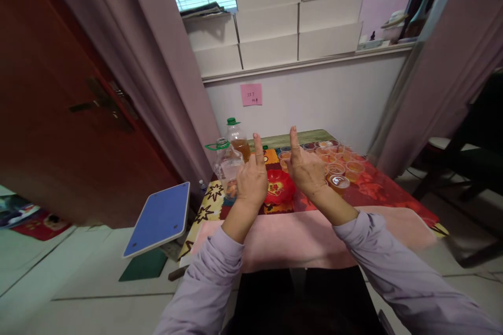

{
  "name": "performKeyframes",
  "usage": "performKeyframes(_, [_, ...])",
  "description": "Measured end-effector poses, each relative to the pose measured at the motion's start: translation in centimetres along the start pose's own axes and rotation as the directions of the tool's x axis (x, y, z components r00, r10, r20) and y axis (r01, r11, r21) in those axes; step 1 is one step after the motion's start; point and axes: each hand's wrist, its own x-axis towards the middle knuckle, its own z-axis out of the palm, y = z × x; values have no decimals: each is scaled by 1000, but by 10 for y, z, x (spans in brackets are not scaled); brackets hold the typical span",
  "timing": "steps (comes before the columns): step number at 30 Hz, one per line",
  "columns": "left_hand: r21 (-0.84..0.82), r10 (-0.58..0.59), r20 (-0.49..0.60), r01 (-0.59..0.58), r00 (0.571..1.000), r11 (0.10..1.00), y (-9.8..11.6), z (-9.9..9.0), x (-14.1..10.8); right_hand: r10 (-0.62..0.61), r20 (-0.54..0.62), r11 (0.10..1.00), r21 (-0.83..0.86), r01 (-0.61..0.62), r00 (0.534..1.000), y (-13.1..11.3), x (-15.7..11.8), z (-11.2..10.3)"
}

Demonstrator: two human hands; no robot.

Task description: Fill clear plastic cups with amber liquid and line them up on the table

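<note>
Both hands are raised above the table, apart from each other, each with one finger stretched upward and the others folded. My left hand (252, 178) is empty and open, just right of a clear jug (230, 165) with a green handle. Behind that jug is a green-capped bottle (240, 147) of amber liquid. My right hand (307, 167) is also empty and open, near several clear cups (354, 169) of orange-brown liquid. Between and below the hands lies a red scalloped dish (283, 187) with a gold pattern.
The table has a patterned red cloth (377, 186) with a pink towel (294, 241) along its front edge. A blue board (159, 217) stands at the left, near a brown door (58, 131). A pink note (251, 95) is on the wall behind.
</note>
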Motion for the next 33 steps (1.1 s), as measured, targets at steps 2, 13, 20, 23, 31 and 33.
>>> performKeyframes(2, [-12,3,-24,-3,1000,1000,2,0,-2,21,41,1000,-6,-21,999,-1,-2,-2])
performKeyframes(13, [-31,-18,-70,16,997,999,6,-2,-7,30,91,999,17,-32,995,-5,-5,-8])
performKeyframes(20, [-38,-19,-72,17,997,999,1,3,-8,41,105,999,-12,-40,994,-4,-6,-9])
performKeyframes(23, [-17,-22,-62,21,998,1000,1,4,-6,48,108,999,-23,-46,993,-5,-5,-10])
performKeyframes(31, [-175,26,164,3,986,984,-17,32,-41,-16,208,988,153,-17,978,6,-52,13])
performKeyframes(33, [-221,52,261,7,964,975,-27,52,-74,-15,371,980,191,-61,928,12,-87,26])
